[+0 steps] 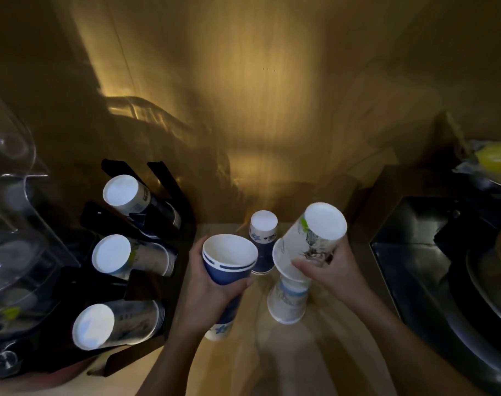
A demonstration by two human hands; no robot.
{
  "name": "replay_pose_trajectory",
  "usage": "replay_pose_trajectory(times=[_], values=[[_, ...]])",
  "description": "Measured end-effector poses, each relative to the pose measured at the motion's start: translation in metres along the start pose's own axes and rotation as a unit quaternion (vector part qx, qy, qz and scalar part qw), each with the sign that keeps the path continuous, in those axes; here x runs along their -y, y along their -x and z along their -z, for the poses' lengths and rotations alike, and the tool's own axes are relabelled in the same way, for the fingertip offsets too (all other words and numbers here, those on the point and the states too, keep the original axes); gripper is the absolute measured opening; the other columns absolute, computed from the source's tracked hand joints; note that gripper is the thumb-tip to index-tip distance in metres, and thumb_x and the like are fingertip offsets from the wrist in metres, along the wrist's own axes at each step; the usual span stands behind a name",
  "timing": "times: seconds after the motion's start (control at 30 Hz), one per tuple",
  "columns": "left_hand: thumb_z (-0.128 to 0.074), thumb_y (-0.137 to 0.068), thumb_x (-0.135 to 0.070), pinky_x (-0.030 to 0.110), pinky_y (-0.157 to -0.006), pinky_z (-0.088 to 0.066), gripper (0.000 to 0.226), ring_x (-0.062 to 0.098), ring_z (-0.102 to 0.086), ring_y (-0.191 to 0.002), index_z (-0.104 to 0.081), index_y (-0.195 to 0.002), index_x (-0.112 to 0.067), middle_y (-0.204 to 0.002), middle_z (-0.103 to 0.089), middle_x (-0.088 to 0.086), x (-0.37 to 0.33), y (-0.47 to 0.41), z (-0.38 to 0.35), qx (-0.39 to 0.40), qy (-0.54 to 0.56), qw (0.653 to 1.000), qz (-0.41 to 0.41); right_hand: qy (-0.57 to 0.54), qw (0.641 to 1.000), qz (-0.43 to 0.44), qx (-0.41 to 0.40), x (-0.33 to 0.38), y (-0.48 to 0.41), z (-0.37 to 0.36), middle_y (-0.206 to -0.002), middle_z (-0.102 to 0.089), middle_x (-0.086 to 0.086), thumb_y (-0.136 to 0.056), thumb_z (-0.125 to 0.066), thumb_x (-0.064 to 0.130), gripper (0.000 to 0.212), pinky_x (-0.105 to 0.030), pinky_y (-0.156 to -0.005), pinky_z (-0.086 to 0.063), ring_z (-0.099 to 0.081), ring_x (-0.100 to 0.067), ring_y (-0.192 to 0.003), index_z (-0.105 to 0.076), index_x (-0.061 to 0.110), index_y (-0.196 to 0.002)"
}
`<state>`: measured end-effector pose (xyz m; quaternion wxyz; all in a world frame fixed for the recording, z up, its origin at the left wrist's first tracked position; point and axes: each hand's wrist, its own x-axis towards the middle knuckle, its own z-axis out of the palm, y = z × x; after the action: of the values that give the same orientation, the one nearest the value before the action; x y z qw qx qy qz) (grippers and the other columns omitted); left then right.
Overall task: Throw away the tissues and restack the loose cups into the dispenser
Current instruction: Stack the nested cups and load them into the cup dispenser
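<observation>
My left hand (206,292) grips a blue paper cup (229,261), mouth up and tilted toward me, with another cup's base showing below my palm. My right hand (326,267) holds a white printed cup (312,235) upside down, base up, tilted over a white cup (287,302) standing on the counter. Between my hands, farther back, an upside-down blue-and-white stack of cups (263,241) stands on the wooden counter (272,361). The black dispenser (146,281) at left holds three slanted rows of cups, bases toward me. No tissues are in sight.
A clear plastic cover (17,224) rises at the far left. On the right a dark metal box (415,238) and a round tray (489,295) edge the counter, with a yellow item (495,157) behind. A wooden wall closes the back.
</observation>
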<state>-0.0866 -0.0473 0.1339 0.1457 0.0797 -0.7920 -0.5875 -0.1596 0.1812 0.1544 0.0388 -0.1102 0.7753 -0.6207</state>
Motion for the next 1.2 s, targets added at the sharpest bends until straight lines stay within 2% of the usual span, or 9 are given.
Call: replay_pose_trajectory(times=[0.13,0.27,0.4,0.57,0.73,0.93,1.03,1.1,1.2], values=[[-0.088,-0.050,-0.043,0.010,-0.070,-0.043,0.088,-0.016,-0.052,-0.101,-0.028,-0.105,-0.073,-0.104,-0.051,-0.042,0.008,0.003,-0.006,-0.007,0.004,1.000,0.022,0.004,0.998,-0.052,0.029,-0.024,0.011,-0.001,-0.116,-0.055,0.021,-0.051,-0.086,0.037,0.085,-0.006,-0.070,-0.049,-0.055,0.011,-0.104,-0.037,0.043,-0.121],[-0.088,-0.053,-0.031,0.019,-0.078,-0.044,0.083,0.000,-0.054,-0.101,-0.031,-0.102,-0.067,-0.110,-0.049,-0.024,0.013,0.005,-0.013,0.001,0.043,0.997,0.068,0.030,0.990,-0.113,0.074,-0.051,0.012,-0.010,-0.129,-0.050,0.009,-0.056,-0.086,0.028,0.089,-0.035,-0.098,-0.047,-0.051,-0.009,-0.118,-0.028,0.047,-0.120],[-0.087,-0.058,-0.019,0.028,-0.083,-0.047,0.083,0.012,-0.055,-0.105,-0.033,-0.116,-0.040,-0.112,-0.050,-0.014,0.013,0.004,-0.018,0.013,0.055,0.991,0.117,0.073,0.983,-0.145,0.090,-0.070,0.016,-0.010,-0.136,-0.035,0.012,-0.056,-0.086,0.025,0.108,-0.029,-0.102,-0.032,-0.034,-0.008,-0.126,-0.016,0.040,-0.137],[-0.077,-0.050,-0.045,0.032,-0.074,-0.054,0.096,0.015,-0.059,-0.099,-0.028,-0.132,-0.033,-0.121,-0.051,0.000,0.007,0.004,-0.022,-0.002,0.116,0.975,0.191,0.185,0.981,-0.036,0.045,-0.055,0.015,0.000,-0.134,-0.034,0.019,-0.063,-0.079,0.038,0.090,-0.032,-0.101,-0.030,-0.030,-0.008,-0.125,-0.022,0.053,-0.130],[-0.069,-0.062,-0.051,0.033,-0.055,-0.059,0.059,0.022,-0.074,-0.080,-0.054,-0.109,-0.019,-0.089,-0.077,0.006,0.000,-0.005,-0.023,-0.017,0.381,0.868,0.317,0.289,0.944,0.138,0.083,-0.012,0.008,-0.002,-0.130,-0.014,0.047,-0.071,-0.064,0.034,0.081,-0.014,-0.095,-0.018,-0.020,0.007,-0.119,-0.014,0.062,-0.127],[-0.055,-0.076,-0.064,0.047,-0.071,-0.059,0.076,0.034,-0.066,-0.097,-0.049,-0.131,-0.011,-0.127,-0.060,0.021,-0.004,-0.016,-0.018,0.029,0.504,0.739,0.446,0.340,0.885,0.263,0.178,0.006,0.001,-0.028,-0.146,-0.027,0.012,-0.072,-0.066,0.030,0.087,-0.026,-0.103,-0.017,-0.026,-0.009,-0.133,-0.012,0.047,-0.139],[-0.041,-0.086,-0.063,0.047,-0.069,-0.060,0.070,0.033,-0.064,-0.097,-0.046,-0.133,-0.011,-0.134,-0.054,0.022,-0.005,-0.017,-0.016,0.047,0.478,0.747,0.460,0.313,0.888,0.268,0.204,0.010,-0.004,-0.043,-0.145,-0.028,0.014,-0.072,-0.072,0.034,0.087,-0.029,-0.106,-0.019,-0.021,-0.003,-0.135,-0.017,0.043,-0.138],[-0.045,-0.087,-0.057,0.048,-0.073,-0.059,0.064,0.033,-0.067,-0.094,-0.049,-0.130,-0.010,-0.122,-0.063,0.021,-0.009,-0.016,-0.012,0.073,0.485,0.749,0.445,0.279,0.901,0.260,0.205,0.013,-0.008,-0.053,-0.142,-0.033,0.015,-0.071,-0.075,0.030,0.083,-0.036,-0.108,-0.027,-0.026,-0.003,-0.134,-0.024,0.038,-0.136],[-0.045,-0.086,-0.054,0.045,-0.082,-0.055,0.057,0.030,-0.067,-0.098,-0.055,-0.125,-0.014,-0.108,-0.071,0.017,-0.014,-0.015,-0.004,0.101,0.402,0.834,0.363,0.236,0.915,0.266,0.188,0.015,-0.014,-0.066,-0.140,-0.038,0.009,-0.068,-0.078,0.027,0.082,-0.045,-0.107,-0.035,-0.034,-0.009,-0.132,-0.028,0.032,-0.133]])
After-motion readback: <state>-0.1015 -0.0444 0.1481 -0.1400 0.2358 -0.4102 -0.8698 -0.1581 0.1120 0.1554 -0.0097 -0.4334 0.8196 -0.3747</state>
